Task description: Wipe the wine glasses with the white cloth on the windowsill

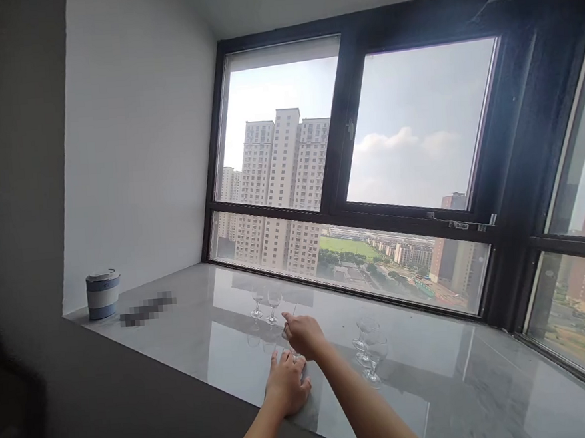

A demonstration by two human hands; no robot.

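Observation:
My right hand (pixel 305 336) is closed over what looks like a clear stemmed glass, mostly hidden by the fingers, with the index finger pointing left. Just below and nearer to me, my left hand (pixel 285 383) lies palm down on the grey sill (pixel 181 347), fingers apart, its tips close to a bit of clear glass under the right hand. Beyond my hands to the left stand two upright stemmed glasses, a farther one (pixel 257 301) and a nearer one (pixel 274 303). On the right is a close group of stemmed glasses, the nearest one (pixel 375 359) overlapping those behind it.
A blue and white lidded can (pixel 103 294) stands at the sill's left end, with a pixelated patch beside it. Dark-framed windows (pixel 336 209) rise behind the glasses. The sill is glossy and mirrors the light; its front edge runs beneath my forearms.

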